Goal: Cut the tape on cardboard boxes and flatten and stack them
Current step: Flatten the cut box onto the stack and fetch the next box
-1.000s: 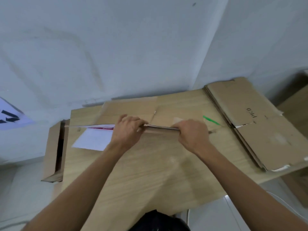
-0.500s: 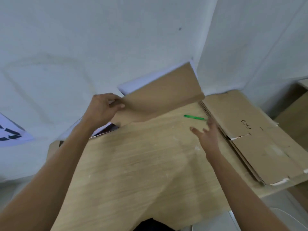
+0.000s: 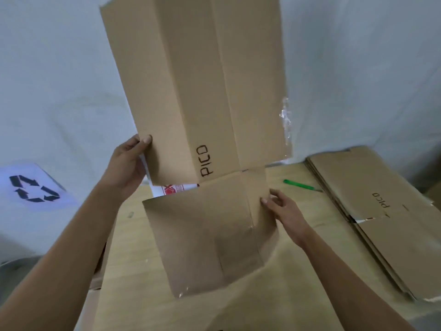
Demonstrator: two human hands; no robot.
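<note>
Item: flattened box (image 3: 191, 91), now raised upright above the table (image 3: 133, 259).
I see the left hand (image 3: 126, 168) pinching its edge; the right hand (image 3: 284, 211), open, has moved onto the lower flap; stack (image 3: 372, 211) awaits, right.

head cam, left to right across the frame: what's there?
Recycling sign → left hand → held cardboard box → right hand → green cutter → stack of flattened boxes.
</note>
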